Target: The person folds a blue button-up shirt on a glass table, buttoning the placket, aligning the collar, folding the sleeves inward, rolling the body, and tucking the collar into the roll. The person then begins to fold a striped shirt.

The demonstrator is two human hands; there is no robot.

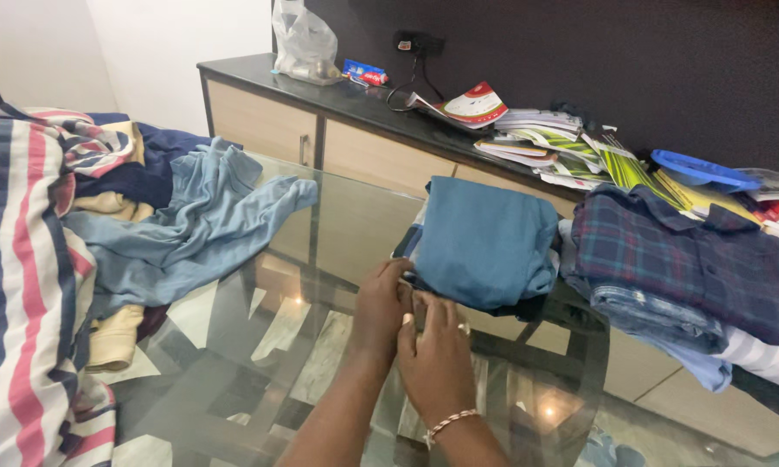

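Pinching the near edge of a folded blue garment (pixel 484 242) on the glass table (pixel 234 346), left hand (pixel 379 307) and right hand (pixel 434 355) side by side, fingers closed on cloth; likely to unfold or slide if tugged unevenly.

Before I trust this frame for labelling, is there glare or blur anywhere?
Head view: the glass table reflects bright lamp spots near the left hand and right hand; the folded blue cloth is sharp, and the books slightly soft.
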